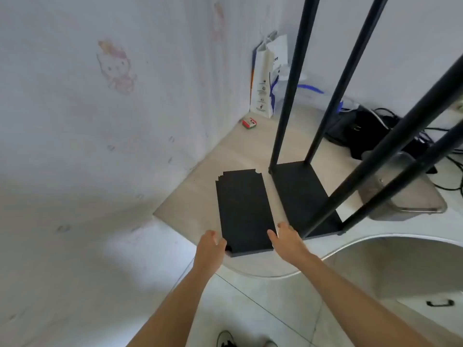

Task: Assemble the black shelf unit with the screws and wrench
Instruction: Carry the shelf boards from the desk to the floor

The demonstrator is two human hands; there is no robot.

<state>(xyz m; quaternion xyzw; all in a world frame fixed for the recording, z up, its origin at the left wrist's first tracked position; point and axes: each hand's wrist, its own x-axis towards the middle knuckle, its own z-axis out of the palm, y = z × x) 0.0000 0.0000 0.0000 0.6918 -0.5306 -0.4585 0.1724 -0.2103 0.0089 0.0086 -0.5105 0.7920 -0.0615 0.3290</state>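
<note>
Gripping the stiff, seemingly light stack of shelf boards (pixel 244 211) by its near corners, left hand (pixel 210 246) and right hand (pixel 288 240) curl round opposite edges on the desk (pixel 200 201).

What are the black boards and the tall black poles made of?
The loose boards look like matte black painted wood or fibreboard: flat, dull, with a grey cut edge. The poles seem to be black-coated metal: thin, straight, faintly shiny. I can't be certain.
</note>
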